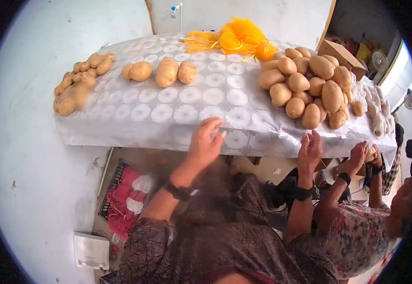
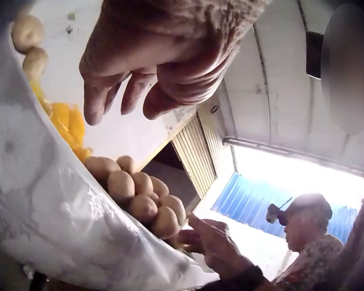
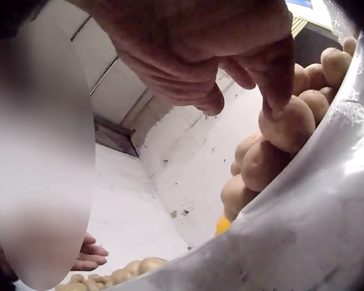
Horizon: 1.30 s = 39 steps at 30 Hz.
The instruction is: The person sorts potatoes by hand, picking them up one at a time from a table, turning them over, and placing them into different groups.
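My left hand (image 1: 205,146) hangs over the front edge of the table, its fingers loosely bent and nothing in them. My right hand (image 1: 309,154) is at the front edge below a big heap of potatoes (image 1: 298,82); its fingers are loosely bent and hold nothing. In the right wrist view, a fingertip overlaps the nearest potato (image 3: 287,124). Two pairs of potatoes (image 1: 166,72) lie beyond my left hand in the middle of the table. More potatoes (image 1: 65,105) sit in a group at the far left end.
A patterned silvery cloth (image 1: 182,113) covers the table. Orange mesh bags (image 1: 244,38) lie at the back. On the right, another person's hands (image 1: 359,155) hold a potato beside white netting (image 1: 378,113). A cardboard box (image 1: 341,57) stands behind the heap. A black crate (image 1: 113,189) sits on the floor.
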Each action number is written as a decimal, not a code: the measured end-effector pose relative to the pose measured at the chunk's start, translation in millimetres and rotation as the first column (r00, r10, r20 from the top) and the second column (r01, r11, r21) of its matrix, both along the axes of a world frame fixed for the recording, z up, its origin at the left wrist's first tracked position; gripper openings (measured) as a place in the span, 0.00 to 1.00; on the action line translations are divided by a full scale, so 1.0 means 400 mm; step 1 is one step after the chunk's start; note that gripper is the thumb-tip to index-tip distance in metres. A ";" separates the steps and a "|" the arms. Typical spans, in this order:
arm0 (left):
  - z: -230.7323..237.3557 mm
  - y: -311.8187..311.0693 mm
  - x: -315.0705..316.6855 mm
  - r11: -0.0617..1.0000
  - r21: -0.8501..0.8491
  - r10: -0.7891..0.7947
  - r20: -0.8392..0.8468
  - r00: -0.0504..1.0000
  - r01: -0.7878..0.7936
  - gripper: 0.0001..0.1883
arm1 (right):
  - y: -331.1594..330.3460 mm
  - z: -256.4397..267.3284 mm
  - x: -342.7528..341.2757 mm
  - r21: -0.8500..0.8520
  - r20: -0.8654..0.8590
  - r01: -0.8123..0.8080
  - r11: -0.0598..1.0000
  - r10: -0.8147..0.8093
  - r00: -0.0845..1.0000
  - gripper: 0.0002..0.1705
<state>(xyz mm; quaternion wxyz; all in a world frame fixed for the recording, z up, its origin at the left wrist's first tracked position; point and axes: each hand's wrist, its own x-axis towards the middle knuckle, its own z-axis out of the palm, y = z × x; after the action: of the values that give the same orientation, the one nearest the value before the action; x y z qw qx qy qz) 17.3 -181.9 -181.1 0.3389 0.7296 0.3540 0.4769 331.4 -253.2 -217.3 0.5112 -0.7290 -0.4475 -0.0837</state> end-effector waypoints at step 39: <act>0.019 0.608 0.010 0.745 0.549 0.637 -0.755 0.157 -0.380 0.26 | -0.030 0.017 -0.182 -0.135 -0.173 -0.545 0.827 0.522 0.835 0.15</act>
<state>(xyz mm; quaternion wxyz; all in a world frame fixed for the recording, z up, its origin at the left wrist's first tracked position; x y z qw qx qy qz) 21.4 61.2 -173.5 -0.1873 0.7324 0.6454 0.1097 258.8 -265.1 -210.4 0.4744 -0.6213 -0.6053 0.1502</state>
